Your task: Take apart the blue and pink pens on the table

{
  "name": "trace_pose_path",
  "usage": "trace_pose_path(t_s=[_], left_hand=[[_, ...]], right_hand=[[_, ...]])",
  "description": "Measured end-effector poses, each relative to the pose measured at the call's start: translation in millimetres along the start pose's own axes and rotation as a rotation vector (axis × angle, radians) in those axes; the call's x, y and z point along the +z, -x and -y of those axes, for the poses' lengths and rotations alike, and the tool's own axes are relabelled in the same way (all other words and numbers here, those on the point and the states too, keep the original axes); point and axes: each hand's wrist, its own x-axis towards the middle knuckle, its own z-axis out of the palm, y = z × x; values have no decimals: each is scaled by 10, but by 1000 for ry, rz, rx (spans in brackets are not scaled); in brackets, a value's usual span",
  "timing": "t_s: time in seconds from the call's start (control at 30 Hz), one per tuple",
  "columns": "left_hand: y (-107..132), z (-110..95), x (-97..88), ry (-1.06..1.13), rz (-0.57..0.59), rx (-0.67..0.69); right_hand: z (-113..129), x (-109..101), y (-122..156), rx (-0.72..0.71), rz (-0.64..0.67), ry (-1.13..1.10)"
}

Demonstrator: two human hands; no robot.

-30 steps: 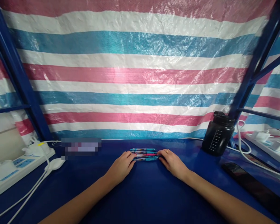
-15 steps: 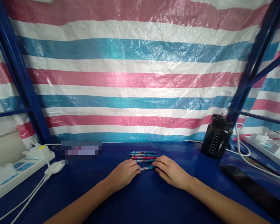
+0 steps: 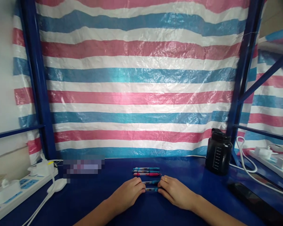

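Several pens lie side by side on the blue table (image 3: 132, 213), pointing left to right. Three of them (image 3: 146, 171), two blue and one pink, rest in a tight row farther from me. Two more blue pens (image 3: 151, 185) lie nearer, between my hands. My left hand (image 3: 129, 194) lies palm down with curled fingertips touching their left ends. My right hand (image 3: 175, 192), wearing a gold ring, pinches their right ends with curled fingers.
A black water bottle (image 3: 218, 156) stands at the back right by a blue rack post. White power strips sit at the left (image 3: 16, 191) and right (image 3: 273, 160) with cables. A dark flat object (image 3: 254, 204) lies at the right. A striped tarp hangs behind.
Both hands have drawn back toward me, pulling two pens away from the row; three pens stay behind. The camera has tilted up.
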Motion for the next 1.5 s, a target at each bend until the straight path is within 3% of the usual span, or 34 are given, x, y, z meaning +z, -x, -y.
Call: trace_pose_path(t_s=[0.27,0.6,1.03,1.23,1.5], left_hand=[[3,-169,-49,9,80,-41],[6,-167,-70,-27,69,-57],[-12,-125,-57,-117,159,-121],[-11,-154,-54,-149,93,-82],[-23,-167,-53,-177,152,-92]], right_hand=[[5,-5,4,2,24,-39],[13,-10,-16,-17,44,55],[106,28,3,108,36,-127],[154,13,-15,95,48,-120],[79,152,-3,82,-11,-65]])
